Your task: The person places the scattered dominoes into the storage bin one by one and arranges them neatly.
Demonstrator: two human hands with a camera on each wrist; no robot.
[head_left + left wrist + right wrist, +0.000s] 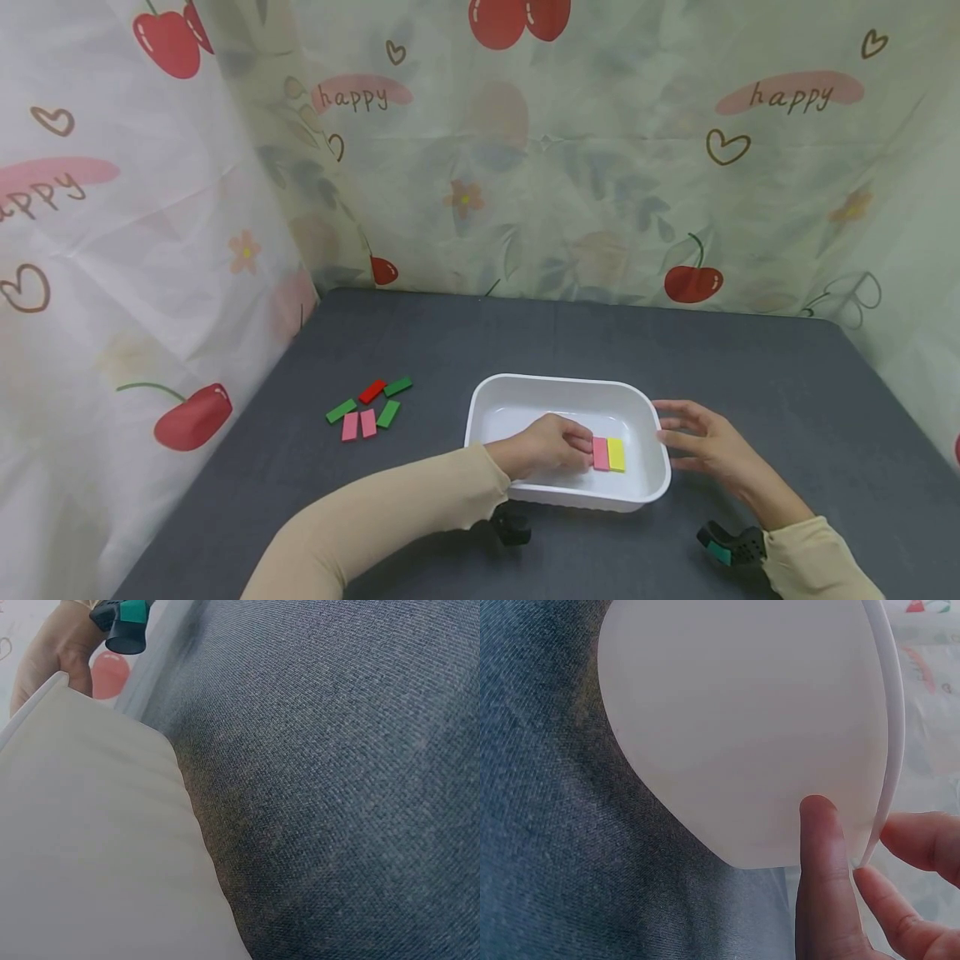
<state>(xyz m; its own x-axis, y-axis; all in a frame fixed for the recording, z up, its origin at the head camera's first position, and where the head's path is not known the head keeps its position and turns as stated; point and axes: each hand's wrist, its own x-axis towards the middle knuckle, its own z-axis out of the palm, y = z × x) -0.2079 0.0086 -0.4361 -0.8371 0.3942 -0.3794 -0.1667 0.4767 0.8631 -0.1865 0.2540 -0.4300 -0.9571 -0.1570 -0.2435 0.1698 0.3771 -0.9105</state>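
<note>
A white tray [566, 503] stands on the dark table, a pink block [601, 454] and a yellow block [617, 455] lying side by side on its floor. My left hand [551, 442] reaches in over the near-left rim. Its bent fingers pinch at the left edge of the pink block, hiding part of their own tips. Outside the tray's right end, my right hand [701, 437] spreads its fingers against the rim. The right wrist view shows one finger [823, 855] along the outer wall and two more at the rim.
Left of the tray lie several loose blocks: green [388, 414], red [372, 392] and pink [349, 427]. A patterned curtain [570, 200] hangs behind the table [450, 333] and along its left side. Both wrists wear dark bands [738, 546].
</note>
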